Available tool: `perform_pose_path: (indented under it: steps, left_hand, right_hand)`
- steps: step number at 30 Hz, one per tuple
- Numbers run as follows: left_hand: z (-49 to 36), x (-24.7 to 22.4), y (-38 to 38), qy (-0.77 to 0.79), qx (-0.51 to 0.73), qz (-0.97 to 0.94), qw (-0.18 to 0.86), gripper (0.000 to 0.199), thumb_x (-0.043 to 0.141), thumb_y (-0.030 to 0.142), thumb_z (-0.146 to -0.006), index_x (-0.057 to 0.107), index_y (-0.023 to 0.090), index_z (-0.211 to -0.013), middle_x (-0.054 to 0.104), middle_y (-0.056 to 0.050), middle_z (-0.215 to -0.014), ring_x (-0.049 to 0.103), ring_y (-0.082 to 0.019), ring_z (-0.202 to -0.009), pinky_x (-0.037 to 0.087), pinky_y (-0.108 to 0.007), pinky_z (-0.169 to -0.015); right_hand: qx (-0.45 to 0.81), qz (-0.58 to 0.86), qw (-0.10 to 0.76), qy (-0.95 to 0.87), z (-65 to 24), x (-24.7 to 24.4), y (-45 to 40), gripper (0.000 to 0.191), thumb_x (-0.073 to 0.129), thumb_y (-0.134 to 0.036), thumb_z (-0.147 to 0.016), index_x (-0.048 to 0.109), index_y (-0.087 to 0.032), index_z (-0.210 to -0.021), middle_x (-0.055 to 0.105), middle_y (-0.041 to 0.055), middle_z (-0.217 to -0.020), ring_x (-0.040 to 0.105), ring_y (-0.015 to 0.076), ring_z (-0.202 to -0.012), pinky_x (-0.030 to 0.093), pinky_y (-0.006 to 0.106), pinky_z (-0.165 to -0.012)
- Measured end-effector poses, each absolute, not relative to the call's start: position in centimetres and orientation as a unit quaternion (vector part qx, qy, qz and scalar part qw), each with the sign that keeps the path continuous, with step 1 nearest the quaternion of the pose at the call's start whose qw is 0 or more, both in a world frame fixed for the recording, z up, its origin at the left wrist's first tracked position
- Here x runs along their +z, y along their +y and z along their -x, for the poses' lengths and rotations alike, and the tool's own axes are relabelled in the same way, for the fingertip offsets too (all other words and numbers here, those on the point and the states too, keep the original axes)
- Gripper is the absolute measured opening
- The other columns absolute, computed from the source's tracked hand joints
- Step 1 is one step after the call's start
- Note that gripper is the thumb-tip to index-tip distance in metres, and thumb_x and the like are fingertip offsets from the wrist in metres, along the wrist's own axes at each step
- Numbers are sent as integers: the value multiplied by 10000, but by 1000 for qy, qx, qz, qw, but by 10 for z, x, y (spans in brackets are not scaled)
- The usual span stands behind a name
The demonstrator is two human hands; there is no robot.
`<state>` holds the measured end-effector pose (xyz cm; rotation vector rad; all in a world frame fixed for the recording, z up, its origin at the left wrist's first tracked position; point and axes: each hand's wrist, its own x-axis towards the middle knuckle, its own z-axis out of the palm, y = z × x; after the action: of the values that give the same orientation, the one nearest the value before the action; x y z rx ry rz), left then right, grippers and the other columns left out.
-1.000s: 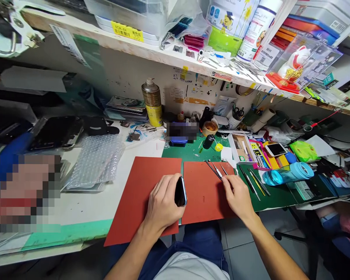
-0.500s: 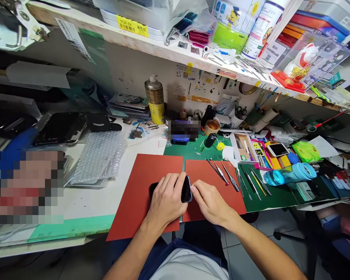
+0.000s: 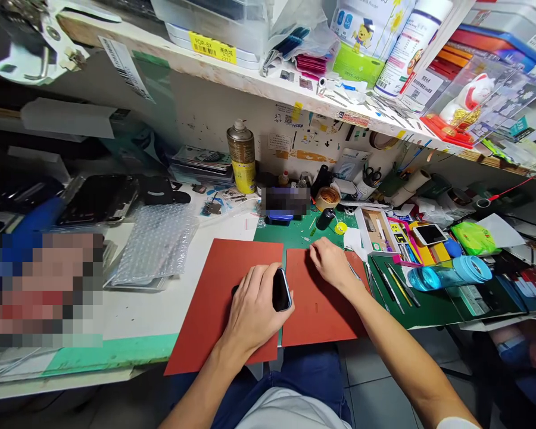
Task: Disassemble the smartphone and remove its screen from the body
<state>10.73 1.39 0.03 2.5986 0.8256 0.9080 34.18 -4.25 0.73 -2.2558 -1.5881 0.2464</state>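
While my left hand (image 3: 254, 310) wraps around the dark phone (image 3: 280, 290), holding it tipped up on its edge over the seam between the two red mats (image 3: 218, 298), the handset looks closed and whole as far as I can see, so I judge the job to be barely begun: nothing is opened and no part lies loose beside the phone. Just beyond the phone and to its right, my right hand (image 3: 333, 262) rests at the far edge of the right-hand red mat, fingers curled down onto the surface where it meets the green cutting mat (image 3: 429, 301); whether anything is pinched between them I cannot tell. Right of that hand, the row of slim tools (image 3: 390, 283) lies on the green mat, and further right lies a blue bottle (image 3: 451, 274) on its side. Farther back from the phone stands a roll of tape (image 3: 327, 198), and farthest, against the wall, a spray can (image 3: 242, 156). I would say picking a tool and all the opening work is still left.
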Motion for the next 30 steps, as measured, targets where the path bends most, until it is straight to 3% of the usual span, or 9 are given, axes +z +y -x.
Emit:
perform_pose_path:
  steps: [7, 11, 14, 17, 19, 24, 30]
  left_hand:
    - [-101, 1, 11, 300, 335, -883, 132, 527, 685, 320, -935, 518, 154, -1407, 661, -137, -1152, 682, -316, -1042, 602, -452, -898]
    - [-100, 0, 14, 283, 339, -889, 126, 529, 680, 346, -966, 514, 141, -1424, 677, -145, -1150, 683, -320, -1040, 592, -447, -909]
    - [-105, -6, 14, 249, 335, -903, 101, 561, 666, 405, -999, 497, 113, -1447, 695, -166, -1144, 679, -333, -1020, 574, -452, -898]
    - [-108, -15, 13, 198, 320, -923, 78, 576, 646, 386, -1016, 482, 79, -1475, 704, -188, -1177, 671, -339, -1022, 548, -451, -889]
    - [-104, -22, 15, 172, 302, -935, 74, 609, 638, 397, -1025, 466, 73, -1511, 700, -199, -1236, 668, -346, -1068, 534, -454, -912]
    - [-75, -34, 35, 165, 255, -951, 56, 734, 655, 592, -990, 489, 159, -1559, 699, -178, -1292, 667, -378, -1144, 529, -515, -984]
    - [-53, -45, 46, 176, 207, -955, 118, 635, 771, 503, -937, 592, 221, -1477, 711, -137, -1328, 688, -344, -1190, 582, -484, -994]
  right_hand:
    - [116, 807, 179, -550, -350, 0, -22, 214, 490, -141, -1053, 652, -165, -916, 651, 155, -1024, 647, 251, -910, 427, 323, -753]
    - [172, 799, 253, -517, -331, 15, -45, 376, 395, -302, -1133, 659, -166, -901, 682, 160, -1002, 652, 257, -929, 449, 333, -773]
    - [269, 758, 315, -504, -301, 25, -71, 540, 313, -488, -1167, 691, -197, -914, 725, 71, -896, 672, 198, -830, 492, 289, -733]
    - [355, 708, 367, -488, -273, 23, -87, 465, 453, -593, -1110, 723, -219, -1047, 747, 5, -902, 670, 155, -775, 519, 252, -701]
    - [378, 695, 396, -466, -266, 17, -92, 438, 518, -598, -1072, 717, -208, -1052, 730, 1, -881, 644, 147, -750, 517, 251, -688]
    - [411, 688, 417, -429, -276, 3, -98, 446, 515, -570, -1055, 590, -217, -793, 612, -22, -661, 615, 145, -608, 488, 247, -588]
    - [371, 727, 370, -444, -279, -5, -99, 446, 419, -414, -1108, 546, -236, -720, 615, -5, -562, 613, 167, -521, 427, 267, -577]
